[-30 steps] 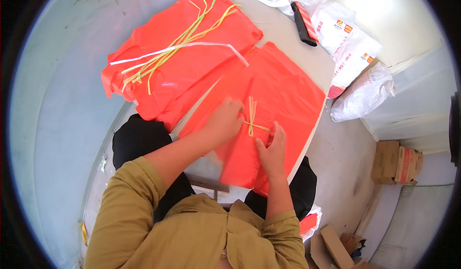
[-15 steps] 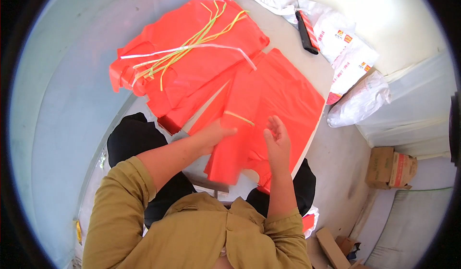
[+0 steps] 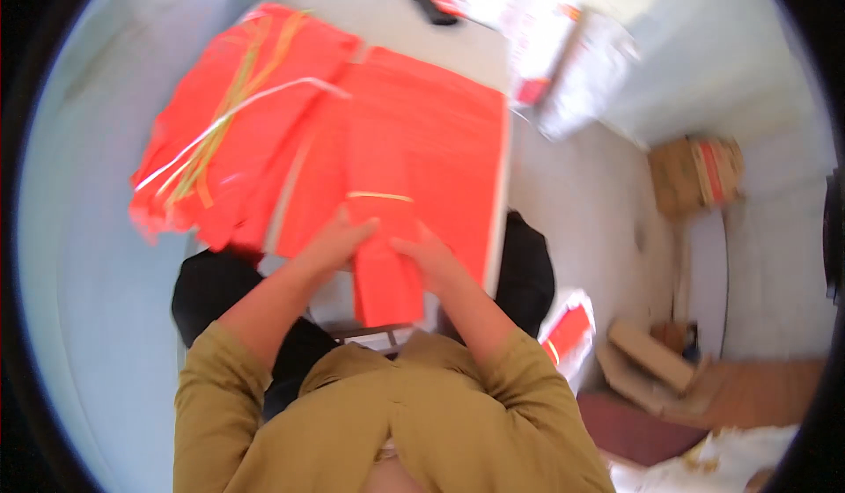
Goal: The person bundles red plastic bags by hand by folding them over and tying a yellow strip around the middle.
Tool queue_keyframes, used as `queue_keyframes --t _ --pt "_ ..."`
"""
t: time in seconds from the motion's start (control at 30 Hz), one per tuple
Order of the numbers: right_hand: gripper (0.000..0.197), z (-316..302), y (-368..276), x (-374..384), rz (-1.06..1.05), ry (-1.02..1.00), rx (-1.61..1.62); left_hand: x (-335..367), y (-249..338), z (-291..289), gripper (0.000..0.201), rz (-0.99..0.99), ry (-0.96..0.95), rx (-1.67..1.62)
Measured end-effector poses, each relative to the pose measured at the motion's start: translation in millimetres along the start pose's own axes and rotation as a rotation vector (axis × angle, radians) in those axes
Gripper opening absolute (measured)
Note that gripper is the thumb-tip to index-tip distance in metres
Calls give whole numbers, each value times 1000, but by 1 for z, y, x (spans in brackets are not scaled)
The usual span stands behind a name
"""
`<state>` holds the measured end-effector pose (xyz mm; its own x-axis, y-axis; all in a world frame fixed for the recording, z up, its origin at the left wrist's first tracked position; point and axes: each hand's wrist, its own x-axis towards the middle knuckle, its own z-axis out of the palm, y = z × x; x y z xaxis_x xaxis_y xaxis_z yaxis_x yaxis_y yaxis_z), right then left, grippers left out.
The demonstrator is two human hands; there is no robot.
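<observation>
A long folded bundle of red plastic bags (image 3: 385,268) stretches toward me over the table's near edge, with a thin yellow band (image 3: 380,196) around it. My left hand (image 3: 330,245) is closed on its left side, thumb on top. On its right side my right hand (image 3: 431,260) grips it the same way. Under and beside the bundle lies a flat stack of red plastic bags (image 3: 458,132). To the left is a looser red pile (image 3: 189,128), with several yellow ties (image 3: 231,110) and a white strip (image 3: 286,88) lying across it.
A black-and-red object (image 3: 431,0) lies at the back of the table (image 3: 378,19), near white printed sacks (image 3: 537,22). Cardboard boxes (image 3: 691,176) stand on the floor at right. Opened cardboard (image 3: 651,356) and a white bag with red contents (image 3: 568,330) lie lower right.
My right hand, raised and apart from the bundle before, now grips its right side. The bundle is straighter toward me. The view has shifted, so the table appears farther left and higher.
</observation>
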<state>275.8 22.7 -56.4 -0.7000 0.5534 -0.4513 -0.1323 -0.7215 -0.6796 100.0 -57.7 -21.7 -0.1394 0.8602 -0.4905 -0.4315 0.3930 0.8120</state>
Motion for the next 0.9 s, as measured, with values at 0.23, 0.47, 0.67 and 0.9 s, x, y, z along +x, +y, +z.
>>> queue_keyframes --t 0.23,0.47,0.67,0.9 --pt "64 -50 -40 -74 -119 100 -42 27 -1 -17 28 622 65 856" --pt "78 -169 -60 -228 -507 460 -156 32 -19 -8 54 861 191 1450" --pt "69 -251 12 -320 -722 622 17 29 -28 -11 58 763 205 1609" --pt "62 -322 154 -342 -318 1099 121 32 -30 -10 55 786 208 1644"
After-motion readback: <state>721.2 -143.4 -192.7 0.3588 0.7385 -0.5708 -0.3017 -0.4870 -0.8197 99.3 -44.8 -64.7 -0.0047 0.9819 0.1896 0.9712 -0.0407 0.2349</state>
